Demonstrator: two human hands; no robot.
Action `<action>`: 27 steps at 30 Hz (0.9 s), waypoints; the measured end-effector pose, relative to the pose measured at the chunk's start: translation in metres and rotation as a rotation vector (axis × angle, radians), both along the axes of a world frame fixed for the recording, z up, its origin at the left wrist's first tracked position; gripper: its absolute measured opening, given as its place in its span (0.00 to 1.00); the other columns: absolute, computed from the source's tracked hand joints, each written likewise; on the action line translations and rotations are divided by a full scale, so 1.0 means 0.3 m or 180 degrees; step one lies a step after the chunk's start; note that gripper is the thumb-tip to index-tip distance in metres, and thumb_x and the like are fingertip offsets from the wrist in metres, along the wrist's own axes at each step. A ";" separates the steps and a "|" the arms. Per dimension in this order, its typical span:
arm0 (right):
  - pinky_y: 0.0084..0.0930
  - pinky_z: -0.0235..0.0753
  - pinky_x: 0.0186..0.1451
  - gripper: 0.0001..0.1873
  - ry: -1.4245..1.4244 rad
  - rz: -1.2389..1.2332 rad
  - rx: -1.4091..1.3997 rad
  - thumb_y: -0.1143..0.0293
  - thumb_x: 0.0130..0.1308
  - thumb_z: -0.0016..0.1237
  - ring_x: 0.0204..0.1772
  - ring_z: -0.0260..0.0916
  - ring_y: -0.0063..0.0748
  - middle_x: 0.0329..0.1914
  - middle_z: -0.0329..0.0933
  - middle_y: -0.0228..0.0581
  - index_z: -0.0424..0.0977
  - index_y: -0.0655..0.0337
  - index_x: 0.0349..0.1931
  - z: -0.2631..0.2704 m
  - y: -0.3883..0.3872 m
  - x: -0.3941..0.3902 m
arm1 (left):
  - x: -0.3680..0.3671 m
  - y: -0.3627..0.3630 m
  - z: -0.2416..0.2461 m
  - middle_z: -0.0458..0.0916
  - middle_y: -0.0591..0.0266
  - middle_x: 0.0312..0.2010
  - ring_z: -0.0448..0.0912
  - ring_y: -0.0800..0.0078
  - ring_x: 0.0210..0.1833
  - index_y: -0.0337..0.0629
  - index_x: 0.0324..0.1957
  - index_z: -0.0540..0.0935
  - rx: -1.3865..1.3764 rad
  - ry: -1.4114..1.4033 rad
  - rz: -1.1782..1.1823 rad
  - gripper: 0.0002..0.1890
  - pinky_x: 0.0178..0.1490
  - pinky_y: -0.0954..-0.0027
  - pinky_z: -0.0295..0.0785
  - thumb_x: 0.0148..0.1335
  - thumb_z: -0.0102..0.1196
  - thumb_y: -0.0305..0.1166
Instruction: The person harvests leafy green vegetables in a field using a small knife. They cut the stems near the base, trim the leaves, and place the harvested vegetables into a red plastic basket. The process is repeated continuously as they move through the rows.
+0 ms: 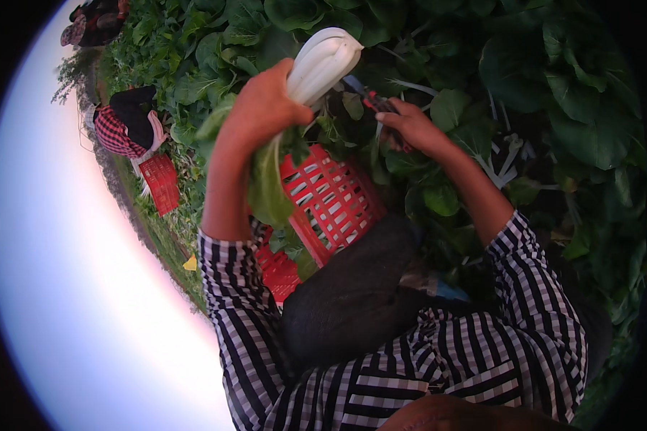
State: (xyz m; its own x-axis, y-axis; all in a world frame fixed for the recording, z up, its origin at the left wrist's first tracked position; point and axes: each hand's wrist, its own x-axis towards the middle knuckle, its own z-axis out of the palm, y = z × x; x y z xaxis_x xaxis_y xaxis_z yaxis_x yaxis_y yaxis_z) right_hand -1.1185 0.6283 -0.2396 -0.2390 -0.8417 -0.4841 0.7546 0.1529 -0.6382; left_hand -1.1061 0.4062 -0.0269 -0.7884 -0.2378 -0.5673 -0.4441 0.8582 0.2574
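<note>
My left hand (264, 105) grips a head of bok choy (323, 62) around its thick white stalks. The cut base points up and to the right, while green leaves (269, 188) hang down beside my forearm. To the right, my right hand (412, 126) is closed around a knife-like cutting tool (374, 99) with a dark and red handle. Its blade lies close to the stalks, just below the base; whether they touch I cannot tell. Below my left hand stands a red plastic crate (329, 202), with pale stalks showing through its slatted side.
Leafy green plants (566, 97) surround me, with trimmed pale stalks (509, 161) on the ground at right. One person (124, 126) bends at left beside another red crate (160, 183). Another person (100, 24) is at the top left. My dark-clad knee (350, 301) is beside the near crate.
</note>
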 end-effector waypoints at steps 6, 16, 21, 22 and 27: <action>0.47 0.78 0.36 0.16 0.2344 0.0621 0.0763 0.65 0.64 0.47 0.31 0.80 0.52 0.32 0.80 0.56 0.74 0.68 0.47 -0.184 -0.314 0.152 | 0.082 -0.201 -0.267 0.83 0.44 0.49 0.82 0.51 0.51 0.37 0.47 0.85 -0.0272 -0.2470 -0.0644 0.31 0.54 0.58 0.77 0.33 0.71 0.34; 0.48 0.80 0.44 0.14 0.3144 0.1154 0.1220 0.69 0.62 0.43 0.42 0.82 0.55 0.40 0.83 0.54 0.80 0.66 0.41 -0.236 -0.468 0.213 | 0.260 -0.262 -0.377 0.77 0.48 0.56 0.81 0.49 0.55 0.40 0.49 0.84 -0.0923 -0.2478 -0.0859 0.32 0.57 0.54 0.77 0.35 0.73 0.34; 0.49 0.81 0.45 0.13 0.3293 0.1050 0.1157 0.69 0.62 0.44 0.43 0.82 0.59 0.41 0.82 0.58 0.79 0.66 0.40 -0.234 -0.509 0.218 | 0.247 -0.215 -0.351 0.77 0.50 0.56 0.81 0.48 0.54 0.39 0.49 0.82 -0.1169 -0.2417 -0.0987 0.31 0.56 0.52 0.77 0.36 0.72 0.33; 0.49 0.81 0.45 0.13 0.3346 0.1130 0.1162 0.69 0.61 0.44 0.43 0.82 0.59 0.41 0.82 0.58 0.79 0.66 0.40 -0.240 -0.516 0.208 | 0.247 -0.209 -0.348 0.77 0.50 0.55 0.81 0.48 0.54 0.39 0.49 0.82 -0.1160 -0.2438 -0.1001 0.31 0.56 0.52 0.77 0.36 0.72 0.33; 0.49 0.80 0.47 0.14 0.3320 0.1895 0.1026 0.69 0.60 0.46 0.45 0.81 0.57 0.42 0.82 0.59 0.79 0.66 0.41 -0.243 -0.431 0.179 | 0.240 -0.182 -0.303 0.78 0.52 0.55 0.82 0.51 0.53 0.39 0.49 0.83 -0.1416 -0.2320 -0.1115 0.26 0.55 0.53 0.78 0.42 0.69 0.29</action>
